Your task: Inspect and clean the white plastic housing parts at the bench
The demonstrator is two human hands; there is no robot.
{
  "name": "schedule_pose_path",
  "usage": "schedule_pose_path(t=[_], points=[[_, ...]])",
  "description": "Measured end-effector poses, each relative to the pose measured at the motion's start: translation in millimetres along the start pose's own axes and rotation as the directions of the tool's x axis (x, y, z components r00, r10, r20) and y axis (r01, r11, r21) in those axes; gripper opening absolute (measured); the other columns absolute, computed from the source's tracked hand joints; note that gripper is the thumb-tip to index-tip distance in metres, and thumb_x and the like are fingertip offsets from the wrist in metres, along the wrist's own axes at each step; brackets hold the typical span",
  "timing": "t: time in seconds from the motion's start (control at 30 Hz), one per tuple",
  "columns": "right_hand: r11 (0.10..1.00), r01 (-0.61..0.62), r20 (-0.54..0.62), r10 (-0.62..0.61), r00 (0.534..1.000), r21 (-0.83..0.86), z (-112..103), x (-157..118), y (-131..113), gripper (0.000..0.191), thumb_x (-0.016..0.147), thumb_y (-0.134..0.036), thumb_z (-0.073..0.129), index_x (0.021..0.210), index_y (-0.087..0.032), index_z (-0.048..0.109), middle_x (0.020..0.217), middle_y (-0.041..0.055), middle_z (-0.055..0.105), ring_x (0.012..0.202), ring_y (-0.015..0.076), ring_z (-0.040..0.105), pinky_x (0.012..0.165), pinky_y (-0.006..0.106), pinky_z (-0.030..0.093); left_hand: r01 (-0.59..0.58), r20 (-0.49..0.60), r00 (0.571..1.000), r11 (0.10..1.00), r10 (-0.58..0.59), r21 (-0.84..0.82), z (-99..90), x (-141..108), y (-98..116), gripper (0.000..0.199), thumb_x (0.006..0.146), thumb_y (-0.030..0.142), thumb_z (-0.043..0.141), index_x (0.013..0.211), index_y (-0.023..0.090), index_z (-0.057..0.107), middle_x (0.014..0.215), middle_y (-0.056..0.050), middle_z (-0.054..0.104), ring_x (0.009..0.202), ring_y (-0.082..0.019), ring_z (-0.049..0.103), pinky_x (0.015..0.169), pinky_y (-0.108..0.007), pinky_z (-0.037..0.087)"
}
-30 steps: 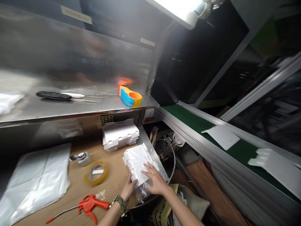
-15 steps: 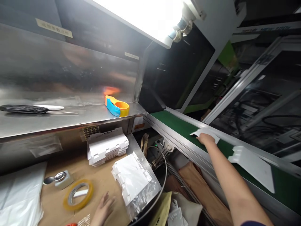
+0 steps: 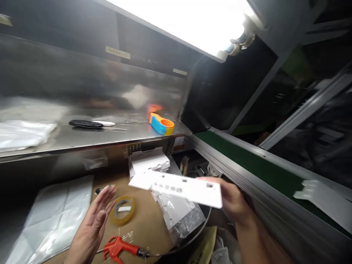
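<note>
A white plastic panel (image 3: 189,189) with small square cut-outs along it hangs in the air over the bench, somewhat blurred. My right hand (image 3: 231,200) grips its right end. My left hand (image 3: 93,223) is raised over the cardboard-covered bench with fingers stretched out and nothing in it. Beside that hand lies a roll of yellow tape (image 3: 123,211), and a red air blow gun (image 3: 119,250) lies just in front. Behind the held panel sit a stack of white panels (image 3: 150,159) and another white part with clear plastic wrap (image 3: 187,220), both partly covered by it.
On the right, a green conveyor belt (image 3: 250,161) carries another white panel (image 3: 326,201). The metal shelf (image 3: 137,135) holds black-handled picks (image 3: 86,124), an orange, blue and yellow ring-shaped item (image 3: 162,125) and plastic bags (image 3: 24,134). More bags (image 3: 60,205) lie at left.
My right hand has lifted the white panel off the conveyor and brought it left over the bench. My left hand has risen, fingers spread. The camera view has turned left.
</note>
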State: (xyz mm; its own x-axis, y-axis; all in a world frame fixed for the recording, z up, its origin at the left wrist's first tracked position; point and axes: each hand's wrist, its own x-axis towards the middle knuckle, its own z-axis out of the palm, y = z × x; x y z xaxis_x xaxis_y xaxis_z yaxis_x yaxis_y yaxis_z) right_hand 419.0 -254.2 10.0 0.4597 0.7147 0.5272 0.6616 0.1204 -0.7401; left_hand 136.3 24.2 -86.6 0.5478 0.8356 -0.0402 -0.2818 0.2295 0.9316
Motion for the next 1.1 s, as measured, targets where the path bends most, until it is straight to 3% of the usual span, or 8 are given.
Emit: schedule_pose_path(t=[0.07, 0.17, 0.27, 0.37, 0.6, 0.83, 0.97, 1.1], points=[[0.983, 0.023, 0.162, -0.053, 0.985, 0.18, 60, 6, -2, 0.029, 0.1, -0.027, 0.057, 0.124, -0.031, 0.073, 0.119, 0.0052, 0.078, 0.108, 0.0238, 0.075, 0.094, 0.035, 0.061, -0.143, 0.066, 0.988, 0.99, 0.142, 0.005, 2.7, -6, 24, 0.075, 0.077, 0.067, 0.075, 0.142, 0.032, 0.06, 0.159, -0.005, 0.049, 0.151, -0.031, 0.037, 0.125, -0.04, 0.03], [0.927, 0.035, 0.148, -0.096, 0.984, 0.374, 125, 10, -2, 0.03, 0.099, -0.023, 0.06, 0.124, -0.033, 0.073, 0.12, 0.0035, 0.077, 0.111, 0.0234, 0.074, 0.098, 0.037, 0.06, -0.223, 0.041, 0.975, 0.972, 0.221, 0.07, -20.9, -18, 52, 0.074, 0.073, 0.07, 0.076, 0.13, 0.024, 0.067, 0.149, -0.013, 0.058, 0.145, -0.034, 0.045, 0.12, -0.036, 0.039], [0.873, 0.038, 0.122, -0.111, 0.986, 0.486, 166, 9, -5, 0.031, 0.097, -0.02, 0.063, 0.122, -0.036, 0.073, 0.123, 0.0022, 0.077, 0.115, 0.025, 0.072, 0.104, 0.043, 0.057, -0.318, -0.067, 0.943, 0.942, 0.327, 0.109, -51.7, -32, 76, 0.072, 0.066, 0.067, 0.084, 0.123, 0.027, 0.068, 0.133, -0.008, 0.067, 0.143, -0.034, 0.047, 0.114, -0.035, 0.047], [0.836, 0.037, 0.147, -0.14, 0.979, 0.547, 193, 12, -12, 0.034, 0.098, -0.018, 0.061, 0.122, -0.039, 0.073, 0.124, 0.001, 0.076, 0.119, 0.0266, 0.07, 0.11, 0.05, 0.052, -0.429, -0.152, 0.877, 0.886, 0.455, 0.178, -67.8, -47, 96, 0.075, 0.06, 0.067, 0.087, 0.123, 0.032, 0.068, 0.117, -0.001, 0.069, 0.141, -0.034, 0.05, 0.117, -0.04, 0.045], [0.8, 0.018, 0.218, -0.185, 0.958, 0.6, 227, 24, -20, 0.034, 0.098, -0.02, 0.061, 0.123, -0.039, 0.073, 0.124, 0.002, 0.076, 0.118, 0.0289, 0.07, 0.11, 0.055, 0.051, -0.431, -0.298, 0.814, 0.862, 0.498, 0.266, -73.4, -67, 124, 0.075, 0.052, 0.069, 0.089, 0.117, 0.036, 0.072, 0.108, 0.002, 0.07, 0.141, -0.038, 0.048, 0.124, -0.048, 0.036], [0.8, -0.04, 0.258, -0.145, 0.955, 0.599, 243, 29, -13, 0.03, 0.096, -0.024, 0.065, 0.12, -0.037, 0.075, 0.122, 0.0024, 0.077, 0.115, 0.0277, 0.072, 0.102, 0.046, 0.059, -0.405, -0.36, 0.809, 0.884, 0.465, 0.234, -83.3, -64, 125, 0.08, 0.049, 0.066, 0.092, 0.117, 0.03, 0.071, 0.111, -0.002, 0.071, 0.139, -0.037, 0.051, 0.118, -0.042, 0.042], [0.801, -0.091, 0.284, -0.101, 0.953, 0.591, 249, 28, -4, 0.029, 0.093, -0.024, 0.068, 0.119, -0.036, 0.076, 0.124, 0.003, 0.076, 0.117, 0.0299, 0.071, 0.102, 0.048, 0.058, -0.398, -0.42, 0.799, 0.902, 0.43, 0.166, -79.3, -61, 128, 0.085, 0.042, 0.063, 0.096, 0.113, 0.023, 0.072, 0.107, -0.007, 0.072, 0.138, -0.039, 0.052, 0.114, -0.04, 0.045], [0.782, -0.109, 0.29, -0.095, 0.952, 0.614, 251, 25, 5, 0.03, 0.092, -0.024, 0.069, 0.12, -0.035, 0.075, 0.125, 0.0045, 0.076, 0.118, 0.0316, 0.07, 0.104, 0.051, 0.057, -0.399, -0.395, 0.815, 0.905, 0.424, 0.149, -77.6, -62, 130, 0.082, 0.044, 0.056, 0.098, 0.114, 0.022, 0.072, 0.106, -0.007, 0.072, 0.138, -0.038, 0.053, 0.114, -0.039, 0.044]])
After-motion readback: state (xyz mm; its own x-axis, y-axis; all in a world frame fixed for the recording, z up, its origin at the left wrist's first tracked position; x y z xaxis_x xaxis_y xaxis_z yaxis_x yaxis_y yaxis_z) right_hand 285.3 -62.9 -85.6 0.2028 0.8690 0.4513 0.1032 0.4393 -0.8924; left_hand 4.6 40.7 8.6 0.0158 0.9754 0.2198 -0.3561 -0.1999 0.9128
